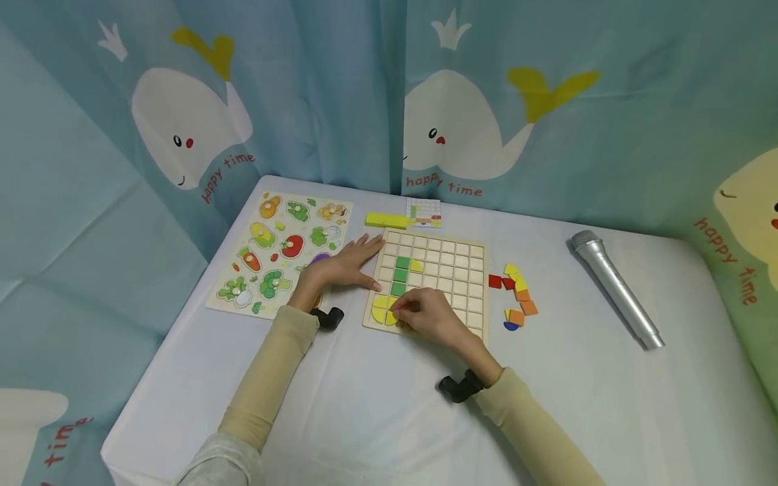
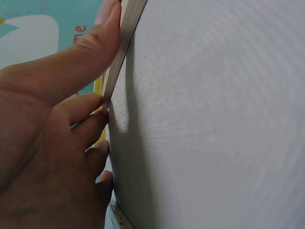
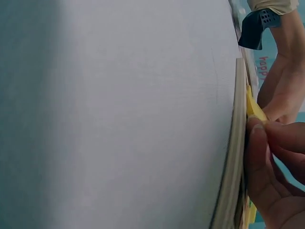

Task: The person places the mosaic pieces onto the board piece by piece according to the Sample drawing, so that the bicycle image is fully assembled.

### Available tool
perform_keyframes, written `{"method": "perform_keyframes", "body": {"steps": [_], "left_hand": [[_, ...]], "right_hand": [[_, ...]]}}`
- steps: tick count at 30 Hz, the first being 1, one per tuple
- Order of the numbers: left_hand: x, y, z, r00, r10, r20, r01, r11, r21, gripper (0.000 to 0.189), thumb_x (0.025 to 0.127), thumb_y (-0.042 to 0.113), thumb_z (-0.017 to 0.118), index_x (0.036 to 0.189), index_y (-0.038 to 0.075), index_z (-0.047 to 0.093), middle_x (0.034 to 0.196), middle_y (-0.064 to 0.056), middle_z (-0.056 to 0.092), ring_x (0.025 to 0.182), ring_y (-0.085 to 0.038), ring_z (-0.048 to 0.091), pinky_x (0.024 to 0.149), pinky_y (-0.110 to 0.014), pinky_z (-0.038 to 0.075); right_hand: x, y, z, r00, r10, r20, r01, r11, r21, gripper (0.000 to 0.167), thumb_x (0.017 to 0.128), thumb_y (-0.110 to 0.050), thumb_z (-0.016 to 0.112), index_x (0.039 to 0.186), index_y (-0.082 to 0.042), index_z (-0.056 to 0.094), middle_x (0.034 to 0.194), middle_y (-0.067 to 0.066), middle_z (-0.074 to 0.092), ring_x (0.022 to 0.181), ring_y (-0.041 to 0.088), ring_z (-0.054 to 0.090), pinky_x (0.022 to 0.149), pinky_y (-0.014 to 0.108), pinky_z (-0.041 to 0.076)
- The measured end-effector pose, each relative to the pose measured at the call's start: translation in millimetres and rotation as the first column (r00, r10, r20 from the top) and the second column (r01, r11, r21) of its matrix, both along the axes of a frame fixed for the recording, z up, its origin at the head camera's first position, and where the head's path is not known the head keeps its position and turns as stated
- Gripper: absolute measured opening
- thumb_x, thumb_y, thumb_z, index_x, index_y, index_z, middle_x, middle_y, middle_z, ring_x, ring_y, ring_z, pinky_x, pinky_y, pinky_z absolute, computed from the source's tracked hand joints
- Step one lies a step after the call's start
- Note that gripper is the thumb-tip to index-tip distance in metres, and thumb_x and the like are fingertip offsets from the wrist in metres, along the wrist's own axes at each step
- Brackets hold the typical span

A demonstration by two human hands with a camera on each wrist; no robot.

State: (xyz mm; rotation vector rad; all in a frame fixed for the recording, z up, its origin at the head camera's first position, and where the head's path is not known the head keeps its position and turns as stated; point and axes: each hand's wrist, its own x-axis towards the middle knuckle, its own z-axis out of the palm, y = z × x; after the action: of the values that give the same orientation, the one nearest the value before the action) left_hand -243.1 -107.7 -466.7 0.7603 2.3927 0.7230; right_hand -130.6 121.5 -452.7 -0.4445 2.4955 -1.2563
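Observation:
A wooden grid board (image 1: 445, 244) lies on the table. Along its left edge rests my left hand (image 1: 343, 265), fingers spread and thumb on the rim; in the left wrist view the thumb and fingers (image 2: 88, 114) touch the board's side. My right hand (image 1: 433, 316) is over the lower-left cells, thumb and fingertip pinching a yellow quarter-circle piece (image 3: 255, 110), which looks tilted in the right wrist view. Other yellow quarter-circle pieces (image 1: 379, 314) sit beside it in the corner cells. Higher up are green squares (image 1: 400, 275) in a column and a yellow piece (image 1: 416, 265).
Loose red, yellow, orange and blue pieces (image 1: 521, 295) lie right of the board. A pattern card (image 1: 424, 210) and a yellow block (image 1: 386, 221) are behind it. At left lies a vegetable puzzle (image 1: 243, 229); at right, a silver microphone (image 1: 616, 287).

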Motion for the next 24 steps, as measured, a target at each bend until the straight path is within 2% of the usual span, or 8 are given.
{"method": "perform_keyframes", "body": {"steps": [4,9,13,16,19,24], "left_hand": [[-0.2,1.1,0.5,1.0,-0.009,-0.006,0.009,1.0,0.002,0.106,0.092,0.041,0.076,0.167,0.014,0.007,0.175,-0.003,0.001,0.161,-0.027,-0.009,0.131,-0.047,-0.005],[1.7,0.7,1.9,1.0,0.0,-0.003,0.0,1.0,0.006,0.106,0.091,0.04,0.077,0.167,0.012,0.008,0.175,-0.004,0.002,0.161,-0.027,-0.009,0.131,-0.047,-0.005],[2.3,1.4,2.9,1.0,-0.003,0.008,0.003,1.0,-0.01,0.107,0.092,0.041,0.077,0.167,0.013,0.007,0.175,-0.003,0.001,0.161,-0.027,-0.009,0.131,-0.047,-0.005],[2.9,1.3,4.1,1.0,0.001,0.013,-0.001,1.0,-0.012,0.106,0.092,0.04,0.077,0.167,0.013,0.007,0.175,-0.003,0.001,0.161,-0.027,-0.009,0.131,-0.047,-0.006],[3.3,1.2,5.7,1.0,0.006,0.017,-0.005,1.0,-0.017,0.106,0.092,0.04,0.076,0.167,0.013,0.007,0.175,-0.003,0.0,0.161,-0.026,-0.01,0.13,-0.047,-0.006],[2.1,2.8,7.1,1.0,0.0,0.018,0.0,1.0,-0.011,0.105,0.092,0.039,0.077,0.167,0.014,0.006,0.175,-0.003,0.0,0.161,-0.026,-0.01,0.131,-0.046,-0.006]], "right_hand": [[2.0,-1.1,1.8,1.0,-0.018,0.009,0.018,1.0,-0.006,0.009,0.097,-0.003,0.068,0.098,-0.002,0.077,0.089,0.006,0.076,0.074,0.01,0.07,0.063,0.023,0.058],[3.7,-0.6,0.6,0.999,-0.033,0.008,0.034,0.997,-0.065,0.009,0.098,-0.004,0.067,0.1,0.0,0.075,0.088,0.009,0.077,0.075,0.014,0.072,0.064,0.025,0.059],[5.1,5.2,2.0,0.998,-0.057,-0.023,0.055,0.995,-0.077,0.01,0.097,-0.006,0.069,0.102,0.0,0.076,0.09,0.009,0.077,0.078,0.016,0.073,0.067,0.026,0.057],[3.9,12.5,5.4,0.993,-0.074,-0.089,0.069,0.995,-0.066,0.011,0.096,-0.008,0.07,0.103,-0.003,0.077,0.096,0.008,0.077,0.08,0.016,0.071,0.07,0.026,0.056],[0.3,22.1,9.4,0.979,-0.077,-0.188,0.069,0.996,-0.049,0.012,0.096,-0.009,0.072,0.105,-0.004,0.078,0.1,0.008,0.077,0.081,0.017,0.07,0.072,0.026,0.056],[-7.8,43.2,17.1,0.931,-0.13,-0.341,0.124,0.991,-0.041,0.012,0.094,-0.004,0.074,0.105,-0.003,0.078,0.102,0.01,0.077,0.081,0.022,0.069,0.073,0.029,0.058]]}}
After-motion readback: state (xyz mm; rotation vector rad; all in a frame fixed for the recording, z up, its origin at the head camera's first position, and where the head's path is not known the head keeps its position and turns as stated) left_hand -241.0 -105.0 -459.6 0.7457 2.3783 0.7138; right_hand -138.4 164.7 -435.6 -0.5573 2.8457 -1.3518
